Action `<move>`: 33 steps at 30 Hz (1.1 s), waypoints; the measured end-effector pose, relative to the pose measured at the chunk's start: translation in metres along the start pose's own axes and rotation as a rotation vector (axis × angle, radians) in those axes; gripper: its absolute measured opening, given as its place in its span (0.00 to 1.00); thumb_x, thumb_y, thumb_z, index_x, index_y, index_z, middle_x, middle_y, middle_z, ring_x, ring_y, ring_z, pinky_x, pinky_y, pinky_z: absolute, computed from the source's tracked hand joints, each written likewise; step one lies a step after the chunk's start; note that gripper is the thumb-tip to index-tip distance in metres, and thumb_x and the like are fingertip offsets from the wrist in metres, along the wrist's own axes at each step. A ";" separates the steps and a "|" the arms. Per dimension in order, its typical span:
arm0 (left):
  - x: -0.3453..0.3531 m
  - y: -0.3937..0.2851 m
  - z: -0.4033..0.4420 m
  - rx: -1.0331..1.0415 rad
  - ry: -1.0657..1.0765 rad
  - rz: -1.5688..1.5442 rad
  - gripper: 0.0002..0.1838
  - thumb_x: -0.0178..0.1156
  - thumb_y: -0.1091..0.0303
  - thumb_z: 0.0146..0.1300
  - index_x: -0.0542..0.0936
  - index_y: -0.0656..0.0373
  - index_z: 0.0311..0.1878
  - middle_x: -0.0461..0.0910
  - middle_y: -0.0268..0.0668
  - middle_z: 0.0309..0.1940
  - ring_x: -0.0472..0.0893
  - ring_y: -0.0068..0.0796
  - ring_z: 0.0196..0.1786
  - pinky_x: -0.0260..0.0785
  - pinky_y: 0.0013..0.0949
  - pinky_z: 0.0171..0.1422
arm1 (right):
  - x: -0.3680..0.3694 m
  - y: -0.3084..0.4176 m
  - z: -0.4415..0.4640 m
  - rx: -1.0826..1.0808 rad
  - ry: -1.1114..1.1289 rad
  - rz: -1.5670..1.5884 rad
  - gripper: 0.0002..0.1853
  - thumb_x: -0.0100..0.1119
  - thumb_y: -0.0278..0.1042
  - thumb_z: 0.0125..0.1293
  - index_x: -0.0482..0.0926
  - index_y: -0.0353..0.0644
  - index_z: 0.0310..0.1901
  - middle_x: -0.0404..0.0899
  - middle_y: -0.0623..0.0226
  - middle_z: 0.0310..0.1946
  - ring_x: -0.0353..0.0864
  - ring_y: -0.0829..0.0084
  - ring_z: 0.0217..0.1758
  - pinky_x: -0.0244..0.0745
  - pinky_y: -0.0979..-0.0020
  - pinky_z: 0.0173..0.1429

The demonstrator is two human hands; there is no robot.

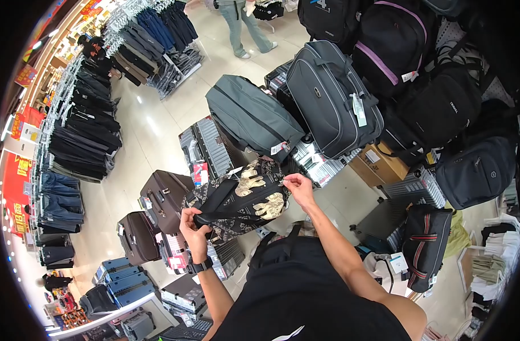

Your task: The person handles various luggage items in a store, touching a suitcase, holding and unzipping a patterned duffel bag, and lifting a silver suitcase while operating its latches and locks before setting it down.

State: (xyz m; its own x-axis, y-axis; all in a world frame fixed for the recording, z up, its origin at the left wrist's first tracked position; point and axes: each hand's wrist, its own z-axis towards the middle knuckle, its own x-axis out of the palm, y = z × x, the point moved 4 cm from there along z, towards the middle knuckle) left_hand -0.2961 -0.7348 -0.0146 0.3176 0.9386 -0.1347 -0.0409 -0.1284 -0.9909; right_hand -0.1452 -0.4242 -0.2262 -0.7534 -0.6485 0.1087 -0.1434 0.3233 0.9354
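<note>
A black duffel bag with a gold elephant pattern (245,199) lies across suitcases in front of me. My left hand (193,226), with a dark band at the wrist, has its fingers closed on the bag's black strap at the near left end. At the bag's right end, my right hand (298,187) pinches the bag's edge between thumb and fingers; whatever small part sits in that pinch is too small to make out. A silver ribbed suitcase (211,148) with a red tag stands just beyond the bag.
A grey-green bag (254,113) and a dark grey travel bag (335,99) rest on suitcases ahead. Black backpacks (436,108) hang at right. Brown suitcases (164,199) stand left, past them clothing racks (83,136). A person (243,25) stands at the top.
</note>
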 end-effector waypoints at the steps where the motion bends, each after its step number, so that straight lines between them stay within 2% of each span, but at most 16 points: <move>1: -0.001 0.002 0.000 0.007 -0.007 -0.005 0.27 0.55 0.91 0.38 0.76 0.59 0.46 0.76 0.25 0.35 0.73 0.16 0.35 0.62 0.20 0.38 | -0.002 -0.006 0.002 0.055 -0.004 0.048 0.14 0.77 0.24 0.66 0.86 0.38 0.52 0.88 0.69 0.39 0.85 0.78 0.39 0.82 0.73 0.48; 5: -0.008 0.007 0.000 -0.022 -0.032 -0.009 0.28 0.55 0.92 0.37 0.76 0.60 0.47 0.77 0.26 0.36 0.73 0.16 0.35 0.63 0.20 0.36 | -0.006 -0.015 0.010 -0.027 -0.058 0.057 0.11 0.77 0.23 0.65 0.85 0.38 0.47 0.88 0.68 0.38 0.86 0.77 0.38 0.82 0.72 0.46; 7: -0.009 0.009 -0.002 -0.040 -0.031 -0.018 0.28 0.56 0.92 0.37 0.76 0.59 0.47 0.76 0.25 0.36 0.74 0.15 0.36 0.63 0.20 0.37 | -0.007 -0.021 0.013 -0.026 -0.105 -0.064 0.11 0.77 0.23 0.64 0.83 0.38 0.44 0.88 0.67 0.38 0.86 0.77 0.39 0.82 0.73 0.46; 12: -0.012 0.009 0.003 0.023 -0.025 0.037 0.28 0.56 0.91 0.37 0.76 0.60 0.47 0.77 0.26 0.36 0.74 0.16 0.37 0.63 0.19 0.38 | -0.005 -0.037 0.018 -0.041 -0.124 -0.114 0.12 0.78 0.23 0.64 0.83 0.39 0.44 0.88 0.69 0.38 0.86 0.78 0.38 0.82 0.74 0.47; 15: -0.005 -0.009 0.022 0.076 0.010 0.042 0.28 0.58 0.90 0.37 0.76 0.58 0.46 0.76 0.24 0.37 0.71 0.14 0.37 0.60 0.20 0.37 | -0.005 -0.029 0.012 -0.077 -0.116 -0.108 0.10 0.75 0.25 0.68 0.82 0.40 0.46 0.87 0.70 0.37 0.85 0.79 0.36 0.81 0.74 0.43; 17: -0.005 -0.024 0.037 0.090 0.035 0.089 0.28 0.57 0.89 0.36 0.77 0.59 0.46 0.77 0.25 0.37 0.74 0.15 0.38 0.62 0.20 0.40 | -0.008 -0.038 0.011 0.095 -0.018 -0.005 0.08 0.68 0.30 0.76 0.80 0.42 0.51 0.87 0.69 0.40 0.86 0.78 0.39 0.82 0.73 0.44; 18: -0.005 -0.030 0.044 0.092 0.061 0.120 0.29 0.56 0.89 0.35 0.77 0.59 0.47 0.78 0.26 0.38 0.76 0.17 0.39 0.65 0.20 0.42 | -0.013 -0.040 0.009 0.090 -0.024 -0.004 0.08 0.68 0.30 0.76 0.80 0.42 0.51 0.87 0.69 0.40 0.86 0.78 0.39 0.82 0.73 0.44; 20: 0.003 -0.042 0.052 0.161 0.069 0.159 0.29 0.57 0.88 0.35 0.77 0.59 0.47 0.79 0.27 0.39 0.77 0.17 0.40 0.65 0.20 0.43 | -0.026 -0.066 0.002 0.254 0.071 -0.026 0.09 0.64 0.35 0.80 0.79 0.44 0.55 0.88 0.68 0.42 0.87 0.76 0.42 0.83 0.69 0.44; 22: 0.007 -0.041 0.060 0.190 0.136 0.193 0.28 0.57 0.88 0.35 0.77 0.60 0.46 0.79 0.27 0.39 0.78 0.18 0.42 0.65 0.21 0.46 | -0.047 -0.102 -0.004 0.278 0.088 -0.094 0.10 0.62 0.36 0.81 0.78 0.46 0.57 0.88 0.67 0.43 0.87 0.75 0.43 0.84 0.66 0.45; 23: 0.012 -0.044 0.059 0.190 0.135 0.208 0.26 0.56 0.87 0.37 0.78 0.62 0.46 0.79 0.30 0.41 0.77 0.23 0.47 0.65 0.23 0.57 | -0.059 -0.116 -0.013 0.316 0.042 -0.109 0.09 0.62 0.34 0.80 0.78 0.45 0.57 0.88 0.67 0.42 0.87 0.74 0.42 0.83 0.67 0.43; 26: 0.016 -0.035 0.064 0.176 0.190 0.288 0.25 0.56 0.87 0.38 0.78 0.62 0.46 0.79 0.30 0.40 0.77 0.23 0.47 0.65 0.24 0.58 | -0.104 -0.180 -0.039 0.385 -0.131 -0.182 0.08 0.60 0.30 0.79 0.79 0.42 0.55 0.88 0.62 0.38 0.87 0.72 0.35 0.82 0.68 0.35; 28: 0.016 -0.018 0.069 0.181 0.219 0.303 0.24 0.57 0.86 0.39 0.78 0.64 0.46 0.81 0.32 0.39 0.78 0.26 0.47 0.66 0.25 0.60 | -0.144 -0.258 -0.054 0.391 -0.230 -0.245 0.08 0.58 0.27 0.77 0.79 0.39 0.53 0.87 0.59 0.35 0.87 0.71 0.31 0.81 0.68 0.30; 30: 0.018 0.004 0.070 0.161 0.239 0.305 0.23 0.57 0.86 0.39 0.78 0.65 0.45 0.81 0.33 0.38 0.79 0.26 0.46 0.67 0.25 0.60 | -0.166 -0.261 -0.090 0.489 -0.348 -0.217 0.07 0.56 0.25 0.76 0.80 0.38 0.51 0.87 0.57 0.34 0.87 0.70 0.30 0.83 0.66 0.31; 33: 0.024 0.038 0.071 0.118 0.338 0.451 0.21 0.59 0.82 0.42 0.81 0.63 0.45 0.82 0.38 0.36 0.80 0.31 0.42 0.71 0.30 0.54 | -0.180 -0.256 -0.124 0.532 -0.469 -0.143 0.07 0.57 0.29 0.75 0.82 0.39 0.49 0.87 0.58 0.34 0.88 0.69 0.30 0.85 0.65 0.32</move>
State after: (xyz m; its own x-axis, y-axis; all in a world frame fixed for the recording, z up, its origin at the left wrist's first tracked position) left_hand -0.3576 -0.6941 -0.0556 0.5281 0.6425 -0.5553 -0.3423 -0.4375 -0.8315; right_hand 0.1063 -0.4755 -0.4433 -0.8830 -0.3841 -0.2699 -0.4639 0.6265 0.6264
